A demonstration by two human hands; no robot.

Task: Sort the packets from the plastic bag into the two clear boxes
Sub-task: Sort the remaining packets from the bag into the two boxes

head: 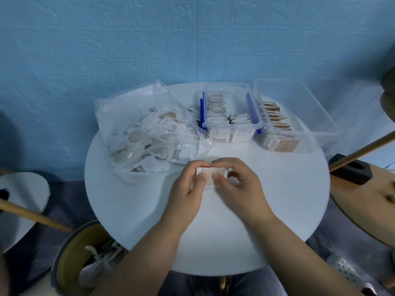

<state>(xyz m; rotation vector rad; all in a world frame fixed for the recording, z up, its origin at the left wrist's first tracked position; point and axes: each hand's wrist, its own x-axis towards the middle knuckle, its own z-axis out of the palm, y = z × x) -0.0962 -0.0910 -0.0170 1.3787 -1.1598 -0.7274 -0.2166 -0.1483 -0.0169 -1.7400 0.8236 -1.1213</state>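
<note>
Both my left hand [188, 186] and right hand [239, 189] pinched some packets [210, 173] over the table's [277, 199] middle. The plastic bag [136, 124] sat at its left edge.

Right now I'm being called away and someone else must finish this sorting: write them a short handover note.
Hands: left hand and right hand both pinch the held packets above the middle of the table; their count is blurred.
Things: plastic bag, rear left, holds many unsorted packets, some spilling from its mouth. Blue-latched box holds white packets; right box holds brown packets along its left side.
Done: both boxes partly filled.
Left: box the held packets, then empty the bag.
</note>
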